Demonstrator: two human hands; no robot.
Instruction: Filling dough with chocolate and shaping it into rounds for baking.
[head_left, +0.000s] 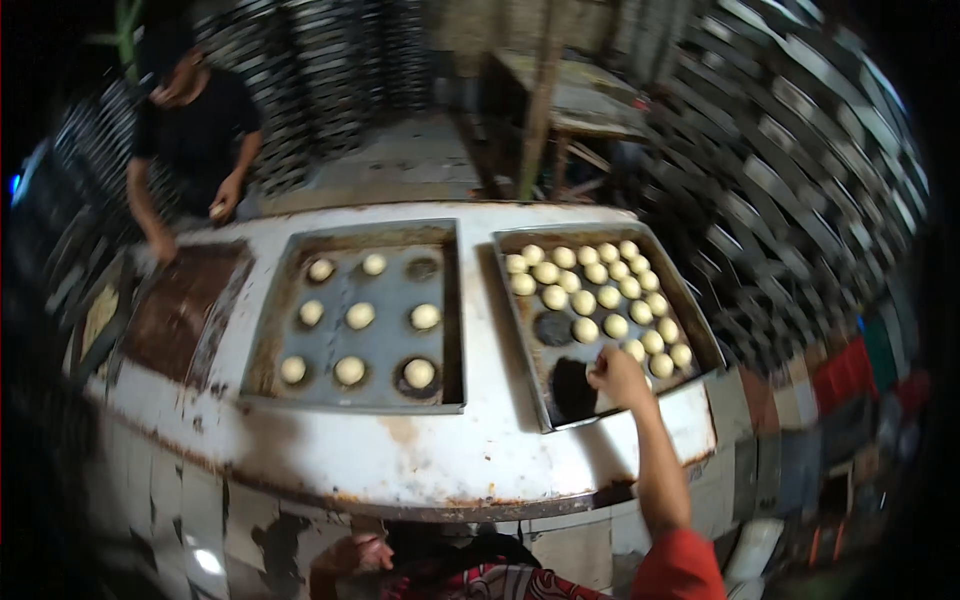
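Observation:
My right hand reaches over the near part of the right-hand tray, its fingers pinched together. Whatever is between them is hidden by the hand. Round, pale dough balls crowd the far and right parts of that tray, some close beside my fingers. Dark round patches show on its bare left side. Low in the picture, near my body, is my left hand, away from the trays; its fingers are too blurred to read. The middle tray carries spaced-out dough balls in loose rows.
Both trays stand on a white worktable with rusty edges. A dark brown sheet lies at its left end, where a co-worker in dark clothes reaches down with one hand. Stacked metal trays rise on the right; a wooden post stands behind.

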